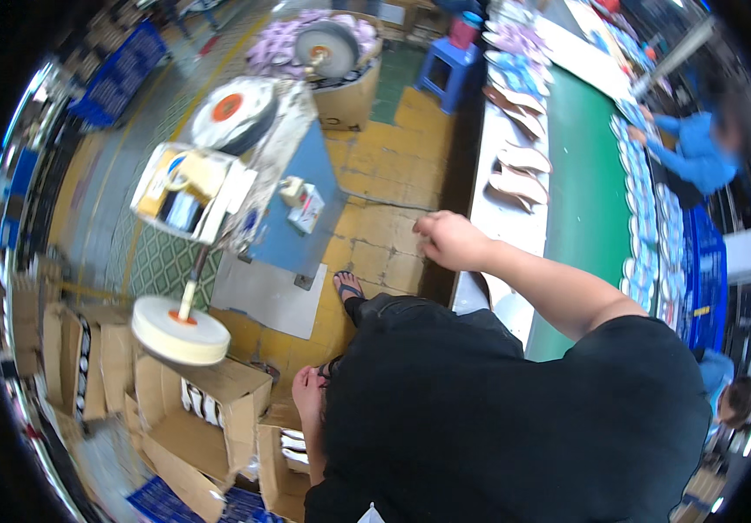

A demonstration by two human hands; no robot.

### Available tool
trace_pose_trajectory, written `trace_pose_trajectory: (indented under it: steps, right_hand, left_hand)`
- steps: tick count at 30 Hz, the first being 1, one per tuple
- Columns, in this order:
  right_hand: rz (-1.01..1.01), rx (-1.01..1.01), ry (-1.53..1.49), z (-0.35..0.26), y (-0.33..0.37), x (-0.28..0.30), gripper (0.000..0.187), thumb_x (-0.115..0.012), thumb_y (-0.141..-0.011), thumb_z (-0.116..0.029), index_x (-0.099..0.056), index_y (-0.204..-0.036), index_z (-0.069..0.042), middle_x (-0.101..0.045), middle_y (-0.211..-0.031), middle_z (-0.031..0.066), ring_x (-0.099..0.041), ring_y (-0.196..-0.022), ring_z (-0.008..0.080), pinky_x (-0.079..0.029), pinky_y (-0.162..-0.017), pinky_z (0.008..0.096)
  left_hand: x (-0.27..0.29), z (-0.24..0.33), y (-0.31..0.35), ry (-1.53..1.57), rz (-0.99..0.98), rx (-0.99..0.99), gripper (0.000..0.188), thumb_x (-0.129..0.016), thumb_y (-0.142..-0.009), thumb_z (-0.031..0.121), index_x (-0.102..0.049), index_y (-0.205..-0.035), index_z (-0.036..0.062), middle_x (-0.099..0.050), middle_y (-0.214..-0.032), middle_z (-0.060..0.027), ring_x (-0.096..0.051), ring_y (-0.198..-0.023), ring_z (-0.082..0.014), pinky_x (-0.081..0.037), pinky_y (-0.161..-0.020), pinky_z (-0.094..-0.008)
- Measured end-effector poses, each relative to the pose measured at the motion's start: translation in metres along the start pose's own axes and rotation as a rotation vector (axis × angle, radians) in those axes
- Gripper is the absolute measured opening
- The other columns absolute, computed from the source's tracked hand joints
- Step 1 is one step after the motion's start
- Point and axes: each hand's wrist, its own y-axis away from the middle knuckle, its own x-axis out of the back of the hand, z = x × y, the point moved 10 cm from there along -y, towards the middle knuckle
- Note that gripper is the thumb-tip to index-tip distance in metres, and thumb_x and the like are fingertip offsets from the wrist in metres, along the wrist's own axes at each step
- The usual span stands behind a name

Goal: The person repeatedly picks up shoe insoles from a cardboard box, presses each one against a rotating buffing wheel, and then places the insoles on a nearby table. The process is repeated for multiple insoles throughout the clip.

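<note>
Yellow floor (397, 209) makes an aisle between a machine and a long work line, in what looks like a workshop; my clock hours run from the centre of the view. At half past one from there, curved brown-and-white shoe soles (517, 186) lie in a row on a white ledge (515, 228), probably spaced so that each can be lifted without disturbing its neighbour. My right hand (452, 241), near three, is half curled by the ledge's edge; I see nothing in it, but the palm is hidden, so I cannot tell whether it grips anything. My left hand (307, 397), at seven, hangs low, well apart from the right; its grip is hidden too. Just beside it an open cardboard box (272, 459) holds white pieces, its top presumably left open for easy access.

Past the ledge, toward half past two, runs a green belt (580, 227). Blue-and-white pieces (637, 222) line its far side, within reach of a co-worker in blue (702, 152). At ten stands the machine (297, 213); a pale wheel (181, 329) at eight sticks out on a shaft, likely so work can meet its rim freely. A blue stool (449, 57) waits near one.
</note>
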Motion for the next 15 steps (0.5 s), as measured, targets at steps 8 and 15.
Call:
trace_pose_trajectory:
  steps: [8,15]
  right_hand:
    - [0.294,-0.64,0.22,0.212,0.108,0.098,0.023,-0.07,-0.095,-0.008,-0.079,-0.114,0.001,-0.079,-0.112,0.0245,-0.076,-0.11,0.0446,-0.061,-0.099,0.0542]
    - [0.197,-0.714,0.226,0.285,0.125,0.101,0.074,-0.091,-0.091,-0.028,-0.061,-0.154,-0.003,-0.062,-0.155,0.023,-0.062,-0.141,0.0433,-0.054,-0.121,0.0525]
  left_hand:
    - [-0.076,0.135,0.004,-0.965,-0.348,-0.209,0.045,-0.076,-0.11,0.021,-0.066,-0.146,-0.0048,-0.08,-0.127,-0.0237,-0.08,-0.107,-0.0295,-0.063,-0.098,-0.0415]
    - [-0.097,0.153,0.001,-0.939,-0.281,-0.285,0.047,-0.076,-0.109,0.025,-0.067,-0.146,-0.0045,-0.077,-0.133,-0.0274,-0.08,-0.113,-0.0348,-0.062,-0.1,-0.0441]
